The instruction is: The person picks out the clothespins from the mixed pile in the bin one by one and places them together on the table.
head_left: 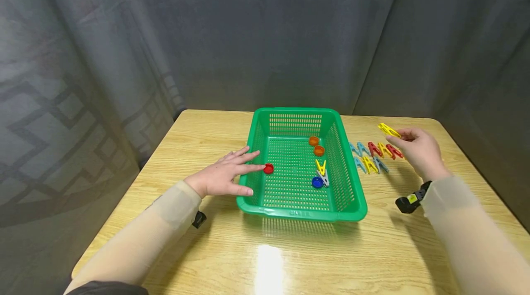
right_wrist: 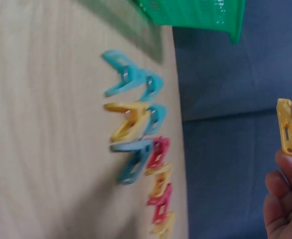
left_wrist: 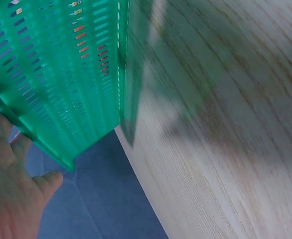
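A green plastic basket [head_left: 349,214] stands mid-table; its slotted wall [left_wrist: 61,84] fills the left wrist view. Inside lie a red cap [head_left: 268,168], two orange caps [head_left: 316,146], a blue cap [head_left: 317,182] and a yellow clothespin [head_left: 320,166] beside a white one. My left hand [head_left: 225,176] rests on the basket's left rim with straight fingers, fingertips by the red cap. My right hand [head_left: 416,147] pinches a yellow clothespin [head_left: 388,130] [right_wrist: 286,127] above the table, right of the basket. Below it lie several blue, yellow and red clothespins [head_left: 372,154] [right_wrist: 141,144].
The wooden table [head_left: 290,253] has rounded corners, and its far edge meets a grey curtain [head_left: 265,32]. Bare wood lies in front of the basket and to its left. A black wrist camera mount [head_left: 410,202] sits on my right wrist.
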The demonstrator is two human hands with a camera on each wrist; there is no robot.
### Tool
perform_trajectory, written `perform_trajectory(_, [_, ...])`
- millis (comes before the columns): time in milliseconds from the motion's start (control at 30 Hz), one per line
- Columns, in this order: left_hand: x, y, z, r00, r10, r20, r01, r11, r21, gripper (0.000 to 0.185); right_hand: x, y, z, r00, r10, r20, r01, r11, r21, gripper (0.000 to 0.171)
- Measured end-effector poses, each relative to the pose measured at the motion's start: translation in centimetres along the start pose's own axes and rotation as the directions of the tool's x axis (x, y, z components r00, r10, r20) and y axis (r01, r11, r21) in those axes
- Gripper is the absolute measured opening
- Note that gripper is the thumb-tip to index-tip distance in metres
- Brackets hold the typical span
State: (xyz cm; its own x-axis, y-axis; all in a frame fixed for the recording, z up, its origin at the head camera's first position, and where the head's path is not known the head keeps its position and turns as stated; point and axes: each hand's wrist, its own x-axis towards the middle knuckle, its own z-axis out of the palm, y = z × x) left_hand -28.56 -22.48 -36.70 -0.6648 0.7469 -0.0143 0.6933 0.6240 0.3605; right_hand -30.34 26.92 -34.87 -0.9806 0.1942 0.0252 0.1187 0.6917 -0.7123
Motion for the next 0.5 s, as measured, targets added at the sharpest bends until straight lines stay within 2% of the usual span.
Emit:
perform_trajectory(300, [0.1,0.0,0.0,1.0,-0.003,0.004,0.003,1.0,0.001,0.07,-0.7,2.9,0.6,0.995,0.071,-0.075,-0.073,0.997,-0.019,0.077])
perform_trajectory(500, [0.1,0.0,-0.1,1.0,-0.002,0.007,0.002,1.0,0.009,0.07,-1.1,4.4,1.5,0.987,0.141,-0.074,-0.139,0.99,0.025,0.081])
